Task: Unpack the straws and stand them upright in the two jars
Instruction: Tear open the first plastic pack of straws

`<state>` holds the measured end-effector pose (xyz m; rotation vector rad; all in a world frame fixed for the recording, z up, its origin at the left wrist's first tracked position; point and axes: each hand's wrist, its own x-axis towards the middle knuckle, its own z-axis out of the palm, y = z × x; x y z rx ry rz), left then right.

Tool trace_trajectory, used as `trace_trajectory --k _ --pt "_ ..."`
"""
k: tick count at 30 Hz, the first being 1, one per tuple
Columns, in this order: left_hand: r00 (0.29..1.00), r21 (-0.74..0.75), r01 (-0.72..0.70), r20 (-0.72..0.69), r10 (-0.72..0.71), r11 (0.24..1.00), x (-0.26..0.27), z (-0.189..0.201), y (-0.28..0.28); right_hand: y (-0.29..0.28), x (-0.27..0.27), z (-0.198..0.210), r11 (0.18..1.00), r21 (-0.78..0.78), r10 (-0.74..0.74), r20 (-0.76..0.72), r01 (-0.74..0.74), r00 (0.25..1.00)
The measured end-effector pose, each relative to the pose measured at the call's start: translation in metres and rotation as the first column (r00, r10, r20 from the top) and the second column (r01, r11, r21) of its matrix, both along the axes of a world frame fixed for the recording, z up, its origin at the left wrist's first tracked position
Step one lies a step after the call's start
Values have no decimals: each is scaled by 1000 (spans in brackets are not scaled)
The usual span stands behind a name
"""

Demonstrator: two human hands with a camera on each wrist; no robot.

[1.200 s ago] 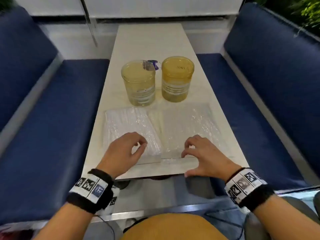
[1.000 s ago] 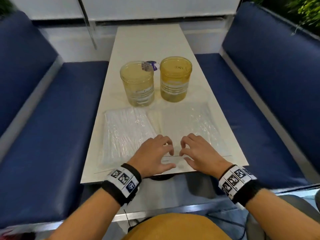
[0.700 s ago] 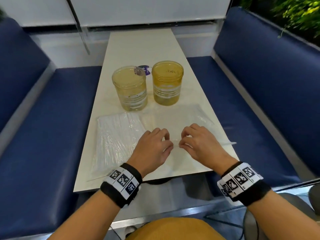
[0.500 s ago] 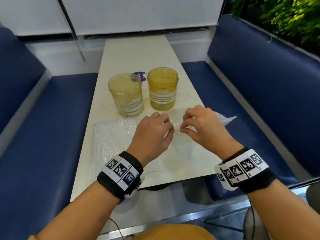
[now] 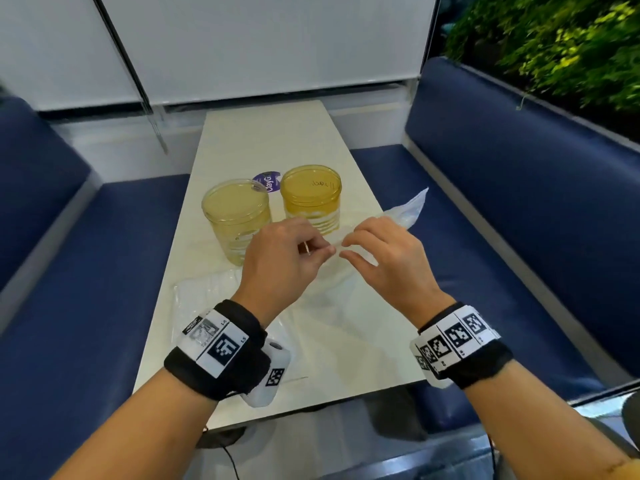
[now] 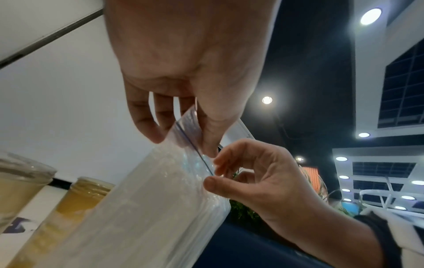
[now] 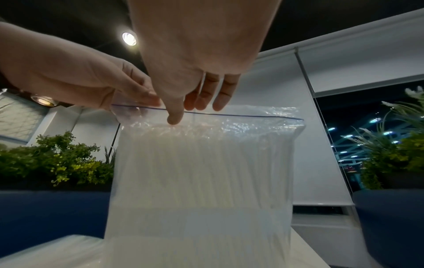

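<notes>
**A:** Head view, status check, taking the table (image 5: 346, 358) as reference, near to far?

**B:** At its near end both hands hold one zip bag of straws (image 7: 201, 172) lifted off the surface. A second bag (image 5: 207, 296) lies flat on the table, under the left wrist. Past the hands, mid-table, the two jars (image 5: 239, 220) stand side by side with no straws in them. Judgement: unpacking has only begun; neither bag appears to be open yet.

**A:** Hand pose?

**B:** The left hand (image 5: 280, 261) pinches the bag's top edge at one corner, thumb against forefinger. The right hand (image 5: 384, 261) pinches the same edge just beside it, at the blue seal line (image 7: 241, 116), other fingers loosely spread. The bag hangs below them, straws upright inside.

**A:** Remaining?

**B:** Open both bags, then load both jars.
</notes>
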<state>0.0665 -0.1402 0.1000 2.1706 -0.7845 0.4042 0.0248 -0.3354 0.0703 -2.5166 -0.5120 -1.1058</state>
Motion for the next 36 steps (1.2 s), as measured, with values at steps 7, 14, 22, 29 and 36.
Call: trace_trajectory --k 7,14,22,29,36 --pt "985 -48 10 -173 -18 999 -2 4 -6 -9 9 5 996 -75 42 9 -41 999" --pt "956 126 -95 -265 126 987 1 15 -18 -9 9 -2 986 -119 124 29 -120 992" --pt "954 361 -158 -185 237 919 3 23 -30 -12 0 -7 990 -66 131 132 -123 982" --pt "937 357 -340 46 348 870 21 30 -20 -11 -23 -7 973 -129 185 -74 -194 980" --pt "928 397 -352 30 371 848 27 38 -7 -7 -20 23 962 -273 -125 -410 9 904"
